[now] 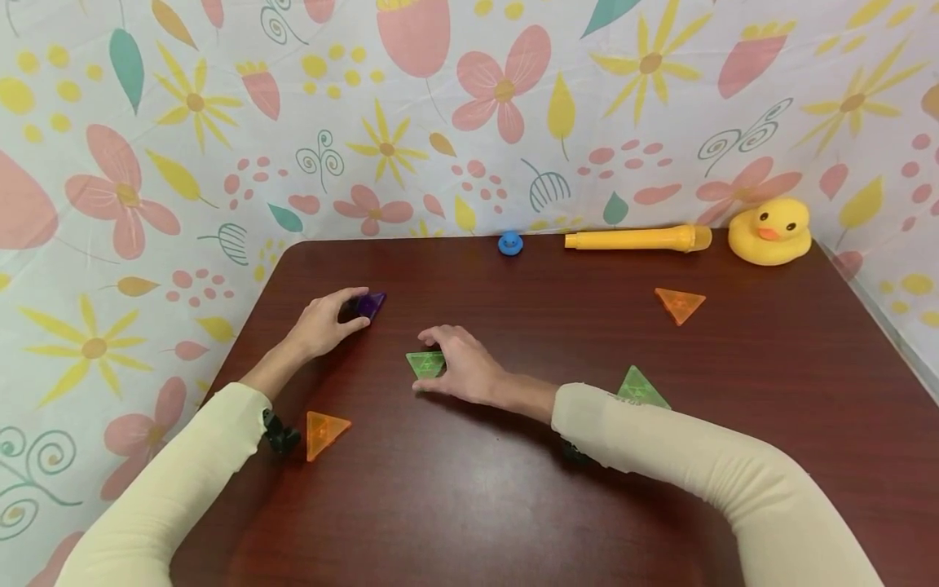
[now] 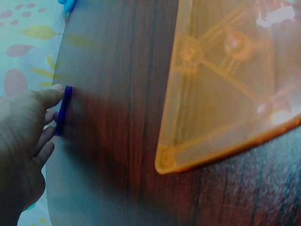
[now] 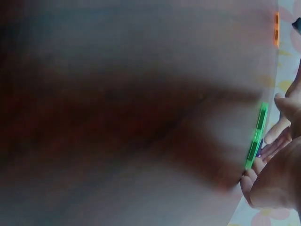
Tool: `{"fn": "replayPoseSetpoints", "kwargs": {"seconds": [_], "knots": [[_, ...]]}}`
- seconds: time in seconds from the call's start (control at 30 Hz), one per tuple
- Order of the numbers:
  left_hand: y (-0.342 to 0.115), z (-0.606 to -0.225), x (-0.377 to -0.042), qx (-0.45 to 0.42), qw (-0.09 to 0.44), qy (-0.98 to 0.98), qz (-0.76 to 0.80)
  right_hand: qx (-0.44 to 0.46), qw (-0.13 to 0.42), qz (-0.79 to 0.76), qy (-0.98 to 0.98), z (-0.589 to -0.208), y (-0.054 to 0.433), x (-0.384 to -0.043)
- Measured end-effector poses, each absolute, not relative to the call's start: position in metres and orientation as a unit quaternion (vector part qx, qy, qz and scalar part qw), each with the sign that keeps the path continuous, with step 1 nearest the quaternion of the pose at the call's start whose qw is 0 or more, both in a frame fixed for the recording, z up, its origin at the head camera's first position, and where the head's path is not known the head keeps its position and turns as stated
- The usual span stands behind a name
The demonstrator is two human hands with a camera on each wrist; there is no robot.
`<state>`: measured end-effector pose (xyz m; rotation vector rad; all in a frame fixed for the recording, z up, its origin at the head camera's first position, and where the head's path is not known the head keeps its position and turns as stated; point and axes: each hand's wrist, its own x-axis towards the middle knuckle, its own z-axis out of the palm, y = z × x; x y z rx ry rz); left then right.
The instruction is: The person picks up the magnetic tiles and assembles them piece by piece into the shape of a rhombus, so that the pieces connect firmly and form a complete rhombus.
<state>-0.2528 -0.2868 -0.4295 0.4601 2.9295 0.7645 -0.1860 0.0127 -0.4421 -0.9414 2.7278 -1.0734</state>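
At the table's left, my left hand (image 1: pixel 323 322) grips a purple triangular tile (image 1: pixel 371 306) between thumb and fingers. The tile's edge shows in the left wrist view beside the fingertips of that hand (image 2: pixel 28 127). Toward the middle, my right hand (image 1: pixel 469 367) spreads in a wide C around a green triangular tile (image 1: pixel 425 364), thumb by its lower corner and fingers beyond its far edge. From the right wrist, the green tile (image 3: pixel 257 136) appears edge-on, with fingertips right at its lower end; a small gap shows by its upper end.
An orange triangle (image 1: pixel 324 434) lies near my left wrist, another orange triangle (image 1: pixel 679 305) at the right. My right sleeve (image 1: pixel 660 440) partly covers a second green triangle (image 1: pixel 641 387). Along the back stand a small blue duck (image 1: pixel 510 243), a yellow toy microphone (image 1: pixel 634 239) and a yellow duck (image 1: pixel 770 235).
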Motion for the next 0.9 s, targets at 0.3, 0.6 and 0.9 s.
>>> {"fn": "replayPoseSetpoints", "kwargs": {"seconds": [0.3, 0.6, 0.9], "knots": [[-0.290, -0.433, -0.254, 0.137, 0.046, 0.954, 0.262, -0.297, 0.019, -0.334, 0.894, -0.446, 0.009, -0.180], [-0.290, -0.437, -0.258, 0.131, 0.041, 0.937, 0.322, -0.296, 0.014, -0.364, 0.883, -0.448, 0.016, -0.180], [-0.295, -0.443, -0.265, 0.139, 0.062, 0.911, 0.384, -0.289, 0.008, -0.378, 0.879, -0.449, 0.021, -0.178]]}}
